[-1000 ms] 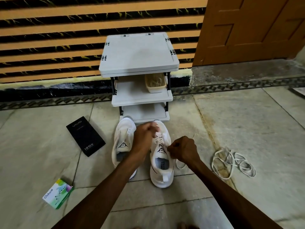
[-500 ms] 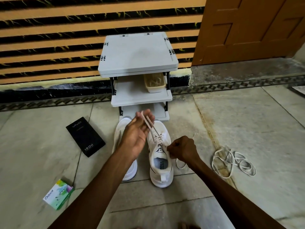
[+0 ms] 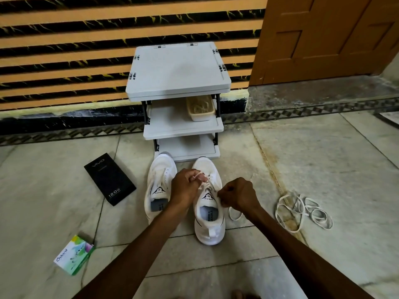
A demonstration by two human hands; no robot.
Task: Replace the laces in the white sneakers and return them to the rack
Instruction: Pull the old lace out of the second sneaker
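The lace (image 3: 206, 187) is on the right-hand sneaker (image 3: 210, 234), crossing its upper eyelets, and both hands are on it. The left grip (image 3: 186, 188) curls over the front of the lacing, thumb and fingertips pinching a strand. The right grip (image 3: 237, 196) is fisted at the sneaker's collar, pinching the other run of lace, and a loop of it spills onto the floor (image 3: 323, 169) just beside the shoe.

That sneaker stands on the tiles, toe pointing at the rack (image 3: 179, 67), just in front of its bottom shelf. Its partner, the left-hand sneaker (image 3: 159, 169), sits right beside it, partly hidden by the left wrist.

Well off to the right lies a tangle of loose white laces (image 3: 302, 210). On the rack's middle shelf is a small basket (image 3: 200, 107), tucked to the right side. Out left there's a black box (image 3: 110, 179) flat on the floor, and nearer the person, a green-and-white carton (image 3: 73, 254).
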